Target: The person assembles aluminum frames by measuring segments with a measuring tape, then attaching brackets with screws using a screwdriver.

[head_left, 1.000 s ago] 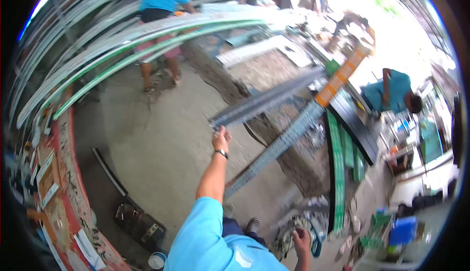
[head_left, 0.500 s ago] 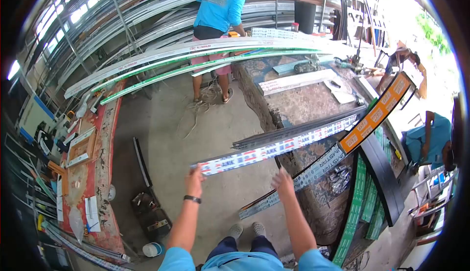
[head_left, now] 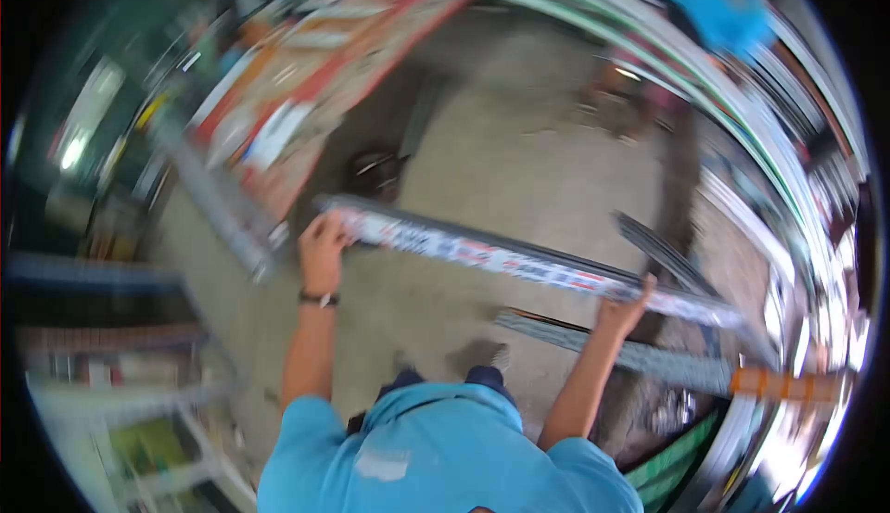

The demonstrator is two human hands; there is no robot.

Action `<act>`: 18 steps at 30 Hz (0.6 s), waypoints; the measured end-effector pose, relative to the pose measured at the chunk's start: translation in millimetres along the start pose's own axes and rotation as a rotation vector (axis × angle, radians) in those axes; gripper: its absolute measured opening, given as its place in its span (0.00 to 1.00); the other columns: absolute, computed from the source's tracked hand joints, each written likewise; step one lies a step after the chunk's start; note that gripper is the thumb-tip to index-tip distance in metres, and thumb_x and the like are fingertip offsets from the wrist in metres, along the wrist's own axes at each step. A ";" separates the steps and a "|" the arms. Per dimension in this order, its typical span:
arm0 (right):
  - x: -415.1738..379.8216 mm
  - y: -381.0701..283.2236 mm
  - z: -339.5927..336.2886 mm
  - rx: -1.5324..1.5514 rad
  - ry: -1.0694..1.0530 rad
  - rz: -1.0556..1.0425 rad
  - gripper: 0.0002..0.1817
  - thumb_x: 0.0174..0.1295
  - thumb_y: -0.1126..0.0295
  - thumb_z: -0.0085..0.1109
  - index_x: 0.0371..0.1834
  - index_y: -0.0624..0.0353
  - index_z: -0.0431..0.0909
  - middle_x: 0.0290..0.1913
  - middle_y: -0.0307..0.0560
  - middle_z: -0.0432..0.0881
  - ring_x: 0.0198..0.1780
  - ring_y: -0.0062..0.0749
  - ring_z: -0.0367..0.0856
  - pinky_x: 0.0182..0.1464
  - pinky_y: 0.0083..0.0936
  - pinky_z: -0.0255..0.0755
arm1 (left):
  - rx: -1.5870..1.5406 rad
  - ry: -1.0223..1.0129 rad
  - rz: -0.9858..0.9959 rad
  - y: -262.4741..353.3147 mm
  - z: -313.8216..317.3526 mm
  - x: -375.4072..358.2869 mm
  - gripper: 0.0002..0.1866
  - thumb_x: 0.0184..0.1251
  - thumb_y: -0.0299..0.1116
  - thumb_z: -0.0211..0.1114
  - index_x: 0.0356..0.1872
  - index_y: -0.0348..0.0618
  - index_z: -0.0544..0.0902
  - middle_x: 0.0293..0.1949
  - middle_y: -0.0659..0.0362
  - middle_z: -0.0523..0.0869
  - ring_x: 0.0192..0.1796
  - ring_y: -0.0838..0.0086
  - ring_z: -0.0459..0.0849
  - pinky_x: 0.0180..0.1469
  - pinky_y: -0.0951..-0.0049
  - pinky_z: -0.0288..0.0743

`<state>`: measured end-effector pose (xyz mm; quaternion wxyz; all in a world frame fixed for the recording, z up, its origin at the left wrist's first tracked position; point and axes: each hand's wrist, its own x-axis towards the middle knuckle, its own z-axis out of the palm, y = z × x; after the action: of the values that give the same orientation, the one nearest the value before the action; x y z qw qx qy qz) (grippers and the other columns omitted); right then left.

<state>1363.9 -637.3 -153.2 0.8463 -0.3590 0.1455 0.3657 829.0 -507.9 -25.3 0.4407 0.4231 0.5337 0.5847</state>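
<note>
A long dark aluminium profile point(head_left: 482, 253), wrapped on its near face in white film with red and blue print, stretches across in front of my body. My left hand point(head_left: 323, 242) is closed around its left end, and a dark band is on that wrist. Farther along, near the profile's right part, my right hand point(head_left: 627, 307) grips its lower edge with the thumb up. The whole view is smeared by motion, so the print cannot be read.
Beyond the profile, to the left, stands a red-topped bench point(head_left: 371, 68). Dark profiles point(head_left: 663, 252) and a film-covered length point(head_left: 677, 365) lie at the right. A person in a blue shirt point(head_left: 723, 8) is at the far right, behind long white and green bars point(head_left: 593, 12).
My view has swung left and down. My right hand, which was apart from the profile, now holds it. The profile has come off the stack side and now crosses before me.
</note>
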 end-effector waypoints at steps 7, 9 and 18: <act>-116.3 35.0 73.7 -0.130 -0.371 -0.045 0.42 0.65 0.47 0.72 0.75 0.62 0.71 0.77 0.55 0.72 0.74 0.50 0.72 0.78 0.52 0.64 | -0.227 0.403 0.046 15.3 -103.5 -82.1 0.12 0.79 0.38 0.68 0.43 0.37 0.88 0.33 0.64 0.85 0.34 0.81 0.83 0.37 0.76 0.83; -89.2 22.0 72.9 -0.098 -0.438 -0.016 0.41 0.66 0.47 0.72 0.74 0.63 0.72 0.76 0.55 0.73 0.73 0.50 0.74 0.77 0.52 0.67 | -0.201 0.463 0.076 17.5 -84.6 -106.5 0.12 0.78 0.37 0.69 0.44 0.36 0.88 0.34 0.62 0.87 0.35 0.80 0.85 0.38 0.75 0.85; -3.8 32.2 83.0 -0.077 -0.646 0.174 0.34 0.65 0.47 0.73 0.65 0.62 0.79 0.65 0.55 0.84 0.62 0.46 0.84 0.67 0.52 0.77 | -0.077 0.840 0.318 -17.7 -48.6 -175.1 0.08 0.72 0.29 0.69 0.40 0.32 0.87 0.31 0.56 0.89 0.31 0.76 0.88 0.35 0.76 0.86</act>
<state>1336.6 -564.7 -109.3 0.8001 -0.2425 -0.1141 0.5366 827.7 -688.7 -50.7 0.1058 0.2092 0.5725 0.7856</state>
